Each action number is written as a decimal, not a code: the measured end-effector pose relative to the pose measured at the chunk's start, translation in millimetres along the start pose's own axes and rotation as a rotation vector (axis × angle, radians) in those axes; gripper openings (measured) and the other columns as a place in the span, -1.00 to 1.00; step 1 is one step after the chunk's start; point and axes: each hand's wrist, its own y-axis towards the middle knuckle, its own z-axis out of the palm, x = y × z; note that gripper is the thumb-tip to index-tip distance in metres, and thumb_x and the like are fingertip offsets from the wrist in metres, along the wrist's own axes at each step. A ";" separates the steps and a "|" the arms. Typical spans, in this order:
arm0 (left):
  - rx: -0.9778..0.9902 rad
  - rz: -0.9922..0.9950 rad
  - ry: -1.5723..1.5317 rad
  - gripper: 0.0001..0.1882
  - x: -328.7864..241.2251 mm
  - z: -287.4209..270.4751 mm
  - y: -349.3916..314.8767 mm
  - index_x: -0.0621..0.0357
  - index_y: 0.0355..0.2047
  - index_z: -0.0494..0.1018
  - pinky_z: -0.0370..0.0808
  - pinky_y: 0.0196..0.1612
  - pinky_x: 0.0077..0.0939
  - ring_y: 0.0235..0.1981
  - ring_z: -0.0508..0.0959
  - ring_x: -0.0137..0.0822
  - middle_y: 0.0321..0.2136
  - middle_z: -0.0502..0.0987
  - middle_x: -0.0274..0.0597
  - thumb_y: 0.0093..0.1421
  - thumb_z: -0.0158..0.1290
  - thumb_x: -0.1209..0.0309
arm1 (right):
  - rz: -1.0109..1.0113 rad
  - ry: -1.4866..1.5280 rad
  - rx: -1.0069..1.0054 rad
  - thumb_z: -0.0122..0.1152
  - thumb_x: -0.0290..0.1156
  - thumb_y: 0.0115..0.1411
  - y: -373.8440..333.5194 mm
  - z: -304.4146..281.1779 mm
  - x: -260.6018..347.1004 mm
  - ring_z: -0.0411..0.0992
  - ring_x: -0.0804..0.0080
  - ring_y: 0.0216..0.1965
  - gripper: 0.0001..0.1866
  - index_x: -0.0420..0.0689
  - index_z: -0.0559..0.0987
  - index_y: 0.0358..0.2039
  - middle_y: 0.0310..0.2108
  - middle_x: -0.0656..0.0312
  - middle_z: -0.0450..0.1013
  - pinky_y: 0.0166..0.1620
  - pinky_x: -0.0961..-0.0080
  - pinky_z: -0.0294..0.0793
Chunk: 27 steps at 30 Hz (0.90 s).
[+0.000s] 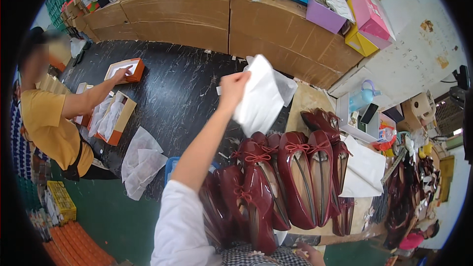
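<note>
My left arm, in a white sleeve, stretches forward over the dark table. My left hand (233,90) is closed on a sheet of white tissue paper (261,98), which hangs to the right of the fist. Under and behind it lies more thin white paper (287,87). Close to my body is a pile of glossy dark red ballet flats (298,182) with small bows, several of them standing on edge. Low at the bottom edge, my right hand (310,254) shows only in part beside the checked cloth at my waist; its fingers are not clear.
A co-worker in a yellow shirt (42,113) reaches into an orange shoebox (139,71) at the left. Crumpled white paper (140,162) hangs over the table's near edge. Brown cartons (276,22) line the back. A white tray (345,118) with a bottle stands at the right.
</note>
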 end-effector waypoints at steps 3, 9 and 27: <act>-0.135 -0.136 0.003 -0.69 -27.2 -71.8 -29.6 0.34 -0.25 0.54 0.42 -0.33 -0.59 -0.40 0.48 -0.52 -0.40 0.58 -0.27 0.13 0.10 0.30 | -0.010 -0.115 -0.041 0.17 -0.27 0.15 3.6 -11.4 11.2 0.46 0.07 -0.18 -0.59 -0.21 0.44 -0.05 -0.23 -0.05 0.49 -0.15 0.23 0.42; -0.323 -0.003 -0.115 -0.79 -77.3 -201.4 -141.8 0.33 -0.39 0.55 0.38 -0.39 -0.69 -0.47 0.43 -0.62 -0.50 0.53 -0.39 0.17 0.07 0.39 | -0.021 -0.052 0.101 0.07 -0.26 0.19 22.9 -20.8 26.4 0.46 0.09 -0.21 -0.56 -0.24 0.40 0.02 -0.23 -0.07 0.49 -0.12 0.31 0.41; -0.440 -0.084 -0.122 -0.87 -131.8 -214.9 -377.2 0.38 -0.34 0.56 0.37 -0.48 -0.71 -0.53 0.46 -0.58 -0.54 0.54 -0.29 0.10 0.10 0.56 | -0.111 -0.062 0.305 0.02 -0.29 0.20 -19.9 -44.7 95.7 0.41 0.09 -0.07 -0.54 -0.17 0.36 0.10 -0.06 -0.11 0.41 -0.02 0.39 0.35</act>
